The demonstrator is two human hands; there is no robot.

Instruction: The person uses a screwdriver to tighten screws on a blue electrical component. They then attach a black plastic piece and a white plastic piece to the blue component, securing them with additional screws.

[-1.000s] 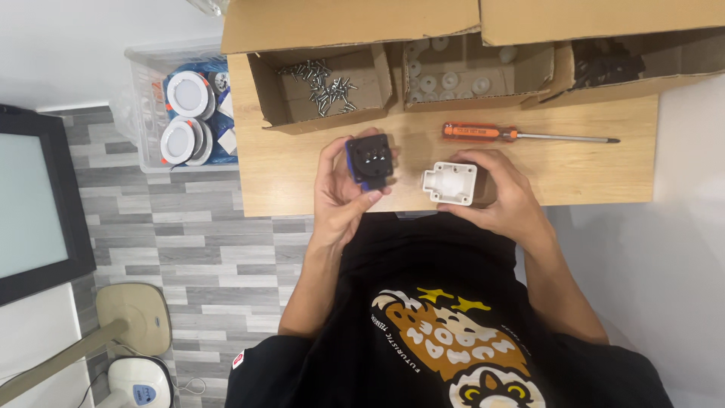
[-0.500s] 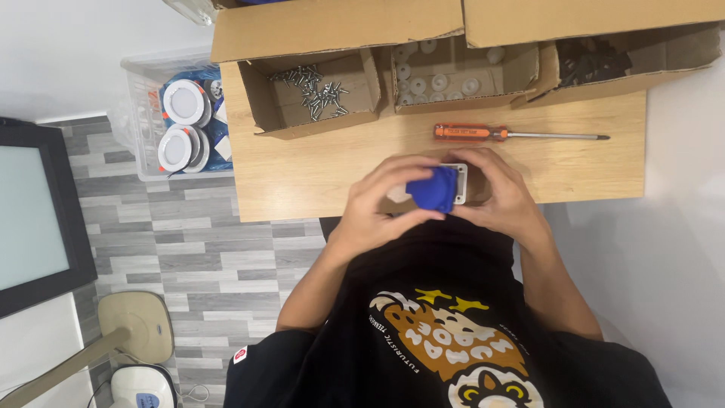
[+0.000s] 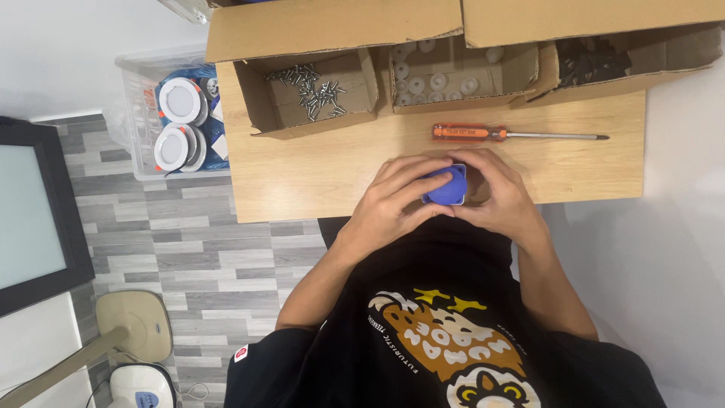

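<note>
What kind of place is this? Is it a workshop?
Probably a small assembly bench, maybe in a home. A wooden table holds cardboard boxes of screws and white parts, plus an orange-handled screwdriver. Both hands grip a blue and white part.

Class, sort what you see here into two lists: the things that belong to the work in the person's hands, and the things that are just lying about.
In the work:
- blue part, held between left hand and right hand
- orange-handled screwdriver on the wooden table
- box of screws
- box of white parts

Lying about:
- clear bin of round white discs
- dark screen
</note>
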